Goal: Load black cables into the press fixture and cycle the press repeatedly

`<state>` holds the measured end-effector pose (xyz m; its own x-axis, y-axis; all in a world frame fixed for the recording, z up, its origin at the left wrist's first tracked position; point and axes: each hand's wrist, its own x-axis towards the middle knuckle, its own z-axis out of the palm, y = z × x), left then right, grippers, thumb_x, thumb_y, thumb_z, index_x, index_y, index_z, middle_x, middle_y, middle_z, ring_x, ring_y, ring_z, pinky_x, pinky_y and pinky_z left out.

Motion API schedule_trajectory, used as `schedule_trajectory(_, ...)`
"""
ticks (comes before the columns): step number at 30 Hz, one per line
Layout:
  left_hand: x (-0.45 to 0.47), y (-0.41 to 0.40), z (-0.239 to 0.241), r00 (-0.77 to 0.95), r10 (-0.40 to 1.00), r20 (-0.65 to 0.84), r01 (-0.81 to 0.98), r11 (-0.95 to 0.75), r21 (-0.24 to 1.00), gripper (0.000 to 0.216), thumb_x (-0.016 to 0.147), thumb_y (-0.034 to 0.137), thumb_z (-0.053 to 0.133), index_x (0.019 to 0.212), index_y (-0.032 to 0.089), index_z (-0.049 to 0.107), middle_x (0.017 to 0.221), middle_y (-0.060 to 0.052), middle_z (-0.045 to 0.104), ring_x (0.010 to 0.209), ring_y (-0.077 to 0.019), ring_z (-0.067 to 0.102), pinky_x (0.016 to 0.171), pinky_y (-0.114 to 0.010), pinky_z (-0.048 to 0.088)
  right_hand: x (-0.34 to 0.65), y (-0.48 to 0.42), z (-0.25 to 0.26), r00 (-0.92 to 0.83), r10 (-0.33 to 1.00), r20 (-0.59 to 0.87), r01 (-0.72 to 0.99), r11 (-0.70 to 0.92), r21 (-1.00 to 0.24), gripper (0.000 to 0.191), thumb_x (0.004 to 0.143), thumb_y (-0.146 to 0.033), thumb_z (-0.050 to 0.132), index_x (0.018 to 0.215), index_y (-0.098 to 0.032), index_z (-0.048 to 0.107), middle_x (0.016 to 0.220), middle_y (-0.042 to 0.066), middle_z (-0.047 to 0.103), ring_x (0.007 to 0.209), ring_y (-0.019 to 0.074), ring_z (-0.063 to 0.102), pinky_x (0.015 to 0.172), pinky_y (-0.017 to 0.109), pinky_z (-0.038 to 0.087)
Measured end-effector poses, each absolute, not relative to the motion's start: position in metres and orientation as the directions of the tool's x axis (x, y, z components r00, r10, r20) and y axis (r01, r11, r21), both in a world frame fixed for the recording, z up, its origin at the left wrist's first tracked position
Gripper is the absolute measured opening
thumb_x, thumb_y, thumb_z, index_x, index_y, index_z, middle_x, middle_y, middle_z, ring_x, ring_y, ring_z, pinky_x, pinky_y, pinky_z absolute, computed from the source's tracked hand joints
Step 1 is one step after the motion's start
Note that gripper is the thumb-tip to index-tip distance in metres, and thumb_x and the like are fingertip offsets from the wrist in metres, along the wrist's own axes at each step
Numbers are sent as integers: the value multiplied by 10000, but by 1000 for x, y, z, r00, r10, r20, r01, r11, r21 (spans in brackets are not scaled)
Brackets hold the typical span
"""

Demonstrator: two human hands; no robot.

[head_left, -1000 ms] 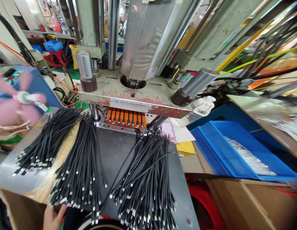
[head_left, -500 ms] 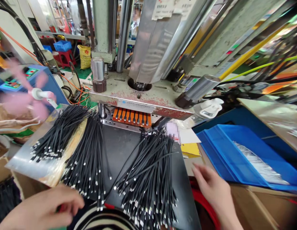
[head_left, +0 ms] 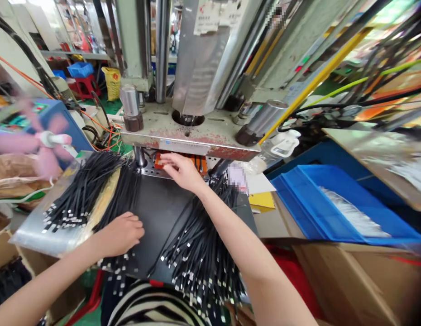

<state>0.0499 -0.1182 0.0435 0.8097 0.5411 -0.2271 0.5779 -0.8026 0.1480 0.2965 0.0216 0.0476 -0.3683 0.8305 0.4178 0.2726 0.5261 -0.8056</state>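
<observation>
Bin (head_left: 300, 206) (blue) holds silvery strips (head_left: 353, 219); right hand (head_left: 181, 171) touches orange fixture (head_left: 159, 161).

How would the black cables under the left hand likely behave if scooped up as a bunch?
Probably floppy: the cables are thin and fan out loosely beneath the left hand. Likely light singly, since each is slim. Strands may slip free, as they lie unbound with ends splayed.

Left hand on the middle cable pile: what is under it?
The left hand lies flat on a pile of black cables whose metal-tipped ends stick out below it. The cable stretch under the palm is covered.
</observation>
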Motion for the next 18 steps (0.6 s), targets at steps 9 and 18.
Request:
schedule_trajectory(9, 29, -83, 49, 718, 695, -29, 662, -670, 334, 209, 973, 284, 473, 954, 189, 658, 962, -47, 656, 933, -181, 590, 888, -331, 430, 362, -51, 26, -713, 692, -117, 698, 681, -223, 172, 884, -81, 555, 907, -168, 701, 942, 65, 650, 794, 159, 648, 748, 274, 465)
schedule_trajectory(18, 78, -15, 46, 275, 961, 27, 953, -269, -139, 357, 881, 377, 591, 1021, 58, 668, 1071, -209, 637, 1069, -367, 571, 878, -473, 462, 363, -83, 3, -672, 722, 164, 715, 690, -110, 196, 950, -120, 477, 998, -182, 657, 779, 38, 671, 678, 166, 649, 690, 289, 459)
